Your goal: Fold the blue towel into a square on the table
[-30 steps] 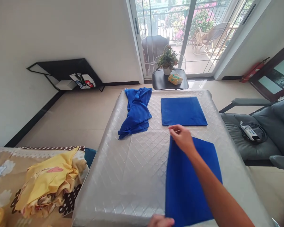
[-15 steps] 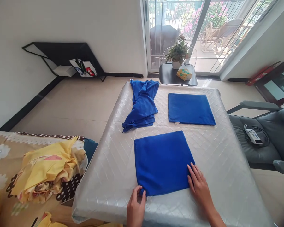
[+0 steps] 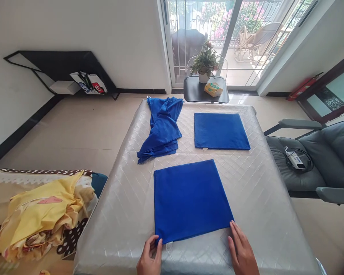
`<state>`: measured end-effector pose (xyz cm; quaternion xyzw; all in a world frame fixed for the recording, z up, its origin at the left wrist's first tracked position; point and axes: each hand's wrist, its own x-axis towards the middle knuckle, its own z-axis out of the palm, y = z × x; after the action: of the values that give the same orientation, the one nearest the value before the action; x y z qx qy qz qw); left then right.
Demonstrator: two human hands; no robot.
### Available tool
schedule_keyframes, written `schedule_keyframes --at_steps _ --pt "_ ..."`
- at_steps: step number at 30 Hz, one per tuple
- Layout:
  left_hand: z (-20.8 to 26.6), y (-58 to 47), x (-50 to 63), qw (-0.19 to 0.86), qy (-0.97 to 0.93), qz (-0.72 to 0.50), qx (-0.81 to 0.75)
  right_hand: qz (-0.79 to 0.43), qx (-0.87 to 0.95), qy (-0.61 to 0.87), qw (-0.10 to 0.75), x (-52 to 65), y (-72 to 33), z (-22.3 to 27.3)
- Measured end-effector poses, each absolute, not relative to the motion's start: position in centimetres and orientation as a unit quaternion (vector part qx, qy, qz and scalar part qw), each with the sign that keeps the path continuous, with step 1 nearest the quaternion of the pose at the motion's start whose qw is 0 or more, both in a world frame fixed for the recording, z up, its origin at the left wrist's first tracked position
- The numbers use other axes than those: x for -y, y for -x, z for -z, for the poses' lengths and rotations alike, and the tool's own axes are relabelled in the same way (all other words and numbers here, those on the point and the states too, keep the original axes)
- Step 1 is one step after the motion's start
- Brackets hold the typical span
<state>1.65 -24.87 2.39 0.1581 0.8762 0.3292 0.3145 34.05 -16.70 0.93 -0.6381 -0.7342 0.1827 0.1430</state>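
Observation:
A folded blue cloth (image 3: 190,200) lies flat at the near middle of the table, a small white tag at its near edge. My left hand (image 3: 149,256) pinches its near left corner between thumb and forefinger. At the near right corner, my right hand (image 3: 243,250) touches the cloth with its fingertips, fingers stretched out and thumb apart. Farther back on the right is a second folded blue cloth (image 3: 221,131), neat and flat. A loose heap of crumpled blue cloths (image 3: 163,128) lies at the far left.
The table (image 3: 263,198) has a shiny silver quilted cover. A grey armchair (image 3: 309,160) with a power strip (image 3: 295,159) stands right. Yellow fabric (image 3: 43,210) is piled on a patterned bed at left. Behind the table, a dark chair (image 3: 193,91) holds a potted plant (image 3: 204,65).
My right hand has slid from the cloth's right edge toward me to its near right corner. The bunched near left corner now lies flatter. The camera view has turned slightly right.

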Motion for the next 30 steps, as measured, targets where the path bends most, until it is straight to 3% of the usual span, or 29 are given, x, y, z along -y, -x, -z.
schedule_keyframes --at_steps 5,19,23,30 --pt "-1.6 -0.9 25.1 0.368 -0.119 -0.335 -0.859 -0.296 0.534 0.775 0.161 13.1 -34.9 -3.1" --pt "-2.5 -2.1 23.7 0.394 -0.110 -0.391 -0.824 -0.395 0.466 0.791 0.039 13.1 -36.7 -4.8" --pt "-2.5 -3.1 24.1 0.354 -0.155 -0.380 -0.841 -0.389 0.460 0.798 0.005 14.9 -38.5 -5.0" --pt "-2.4 -1.8 25.4 0.322 -0.277 -0.319 -0.847 -0.328 0.557 0.741 0.181 5.8 -36.5 -5.7"
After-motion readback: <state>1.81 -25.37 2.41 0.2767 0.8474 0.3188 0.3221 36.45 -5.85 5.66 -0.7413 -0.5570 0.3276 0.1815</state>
